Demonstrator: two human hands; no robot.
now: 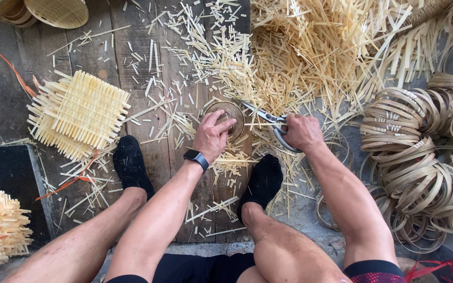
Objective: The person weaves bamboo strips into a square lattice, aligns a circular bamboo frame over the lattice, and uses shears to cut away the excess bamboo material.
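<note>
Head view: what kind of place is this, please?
Probably a bamboo weaving workshop, worked on the floor. Cut strips lie heaped on the boards, bent hoops pile up at one side, and woven mats are stacked. The right hand holds scissors; the left hand grips a hoop.

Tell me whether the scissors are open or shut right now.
Open. The scissors in the right hand show two blades spread apart, pointing toward the small round woven piece under the left hand.
</note>
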